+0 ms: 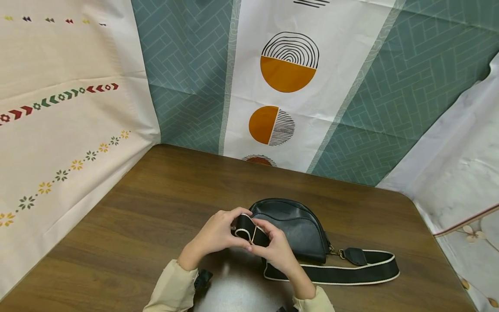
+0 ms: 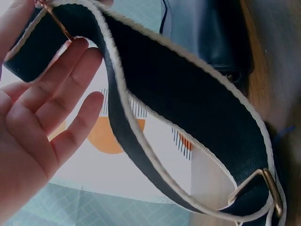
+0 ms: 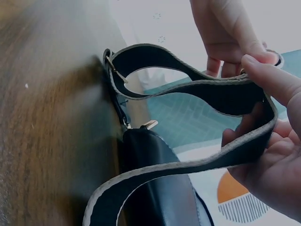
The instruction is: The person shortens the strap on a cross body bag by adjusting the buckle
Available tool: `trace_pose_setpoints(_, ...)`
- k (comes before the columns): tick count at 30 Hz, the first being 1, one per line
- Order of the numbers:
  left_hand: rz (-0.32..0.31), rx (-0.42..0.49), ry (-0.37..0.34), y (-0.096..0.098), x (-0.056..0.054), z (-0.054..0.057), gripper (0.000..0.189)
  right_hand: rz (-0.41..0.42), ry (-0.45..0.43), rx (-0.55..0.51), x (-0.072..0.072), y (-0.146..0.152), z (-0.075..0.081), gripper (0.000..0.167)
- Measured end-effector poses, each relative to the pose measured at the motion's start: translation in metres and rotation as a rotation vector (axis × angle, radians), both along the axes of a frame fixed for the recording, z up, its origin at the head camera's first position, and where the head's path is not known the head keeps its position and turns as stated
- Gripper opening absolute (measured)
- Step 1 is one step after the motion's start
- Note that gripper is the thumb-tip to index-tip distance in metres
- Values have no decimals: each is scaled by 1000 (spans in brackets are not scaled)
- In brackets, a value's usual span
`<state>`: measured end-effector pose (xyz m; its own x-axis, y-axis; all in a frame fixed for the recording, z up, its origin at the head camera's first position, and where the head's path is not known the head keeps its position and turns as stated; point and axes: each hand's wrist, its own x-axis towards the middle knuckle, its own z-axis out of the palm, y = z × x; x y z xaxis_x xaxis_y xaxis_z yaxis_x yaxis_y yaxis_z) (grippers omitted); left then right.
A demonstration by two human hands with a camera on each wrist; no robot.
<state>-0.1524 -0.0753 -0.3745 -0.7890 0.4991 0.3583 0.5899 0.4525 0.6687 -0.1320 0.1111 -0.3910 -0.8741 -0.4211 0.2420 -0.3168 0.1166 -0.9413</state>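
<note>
Both hands hold a black webbing strap with cream edges up in front of a black half-moon handbag. My left hand grips a folded loop of it between thumb and fingers. A thin metal slider buckle crosses the strap between the two hands. Thumb and fingers of my right hand pinch the strap just right of that buckle. In the left wrist view, the strap hangs in a long loop with another metal buckle at its lower end.
The bag stands on a brown wooden table. A metal clasp joins the strap's leather tab to the bag's right side. Patterned cloths hang behind and beside the table.
</note>
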Motion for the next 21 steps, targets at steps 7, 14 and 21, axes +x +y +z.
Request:
trace_pose_setpoints(7,-62,60,-73,-5,-2,-4,69,-42,100,52,7,-2,11,47)
trace_pose_setpoints(14,-57,-2,-44,-9,-2,-7,59,-54,93,53,-2,2,-7,49)
trace_pose_setpoints(21,-26,-94,-3,-10,-2,-11,53,-44,82,24,6,0,9,46)
